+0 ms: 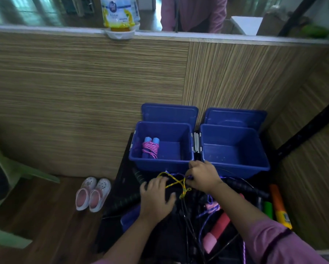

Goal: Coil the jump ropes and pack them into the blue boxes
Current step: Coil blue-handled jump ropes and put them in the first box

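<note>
Pinching yellow rope (174,182), right hand (202,176); left hand (157,195) spread (bottle label (115,15) unreadable).

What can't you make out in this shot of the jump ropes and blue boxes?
Head view:
- Right hand: its fingers curl under, hiding how they hold the yellow rope.
- Rope pile: dark and tangled; separate ropes can't be counted.
- Left blue box: its near wall hides the floor behind it.
- Bottle label: blurred, unreadable.
</note>
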The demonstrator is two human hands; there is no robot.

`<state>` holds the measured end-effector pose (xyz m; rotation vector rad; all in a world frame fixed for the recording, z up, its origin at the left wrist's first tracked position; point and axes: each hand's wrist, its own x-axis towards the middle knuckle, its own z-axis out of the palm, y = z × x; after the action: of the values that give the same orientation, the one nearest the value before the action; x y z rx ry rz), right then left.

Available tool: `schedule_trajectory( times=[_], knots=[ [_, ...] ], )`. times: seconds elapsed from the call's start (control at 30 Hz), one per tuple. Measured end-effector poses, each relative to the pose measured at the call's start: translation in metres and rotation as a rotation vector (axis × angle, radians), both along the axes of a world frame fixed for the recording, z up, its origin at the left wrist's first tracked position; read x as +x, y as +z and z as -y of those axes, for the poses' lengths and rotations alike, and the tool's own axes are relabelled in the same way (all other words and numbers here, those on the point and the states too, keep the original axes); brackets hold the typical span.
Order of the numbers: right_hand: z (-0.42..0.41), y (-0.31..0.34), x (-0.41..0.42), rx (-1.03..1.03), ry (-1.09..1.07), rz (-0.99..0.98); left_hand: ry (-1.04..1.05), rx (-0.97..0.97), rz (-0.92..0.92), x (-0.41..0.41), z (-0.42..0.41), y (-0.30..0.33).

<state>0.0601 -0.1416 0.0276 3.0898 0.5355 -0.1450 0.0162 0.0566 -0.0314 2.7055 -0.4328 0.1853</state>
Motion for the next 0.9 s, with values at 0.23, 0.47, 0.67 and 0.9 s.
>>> schedule_trajectory(
  times=[0.23, 0.47, 0.67, 0.9],
  knots=[
    [0.012, 0.015, 0.002, -0.093, -0.1, -0.02, -0.016, -0.521, -0.437, 0.018, 0.039, 0.021],
    [0.044, 0.03, 0.006, 0.045, -0.391, 0.005, 0.12, -0.788, -0.582, 0.032, 0.013, 0.026],
    [0.05, 0.027, 0.003, 0.259, -0.519, -0.005, 0.196, -1.164, -0.79, 0.036, 0.006, 0.042],
    [0.013, 0.015, -0.018, 0.634, -0.174, 0.124, 0.266, -1.248, -0.799, 0.035, 0.009, 0.049]
  ],
)
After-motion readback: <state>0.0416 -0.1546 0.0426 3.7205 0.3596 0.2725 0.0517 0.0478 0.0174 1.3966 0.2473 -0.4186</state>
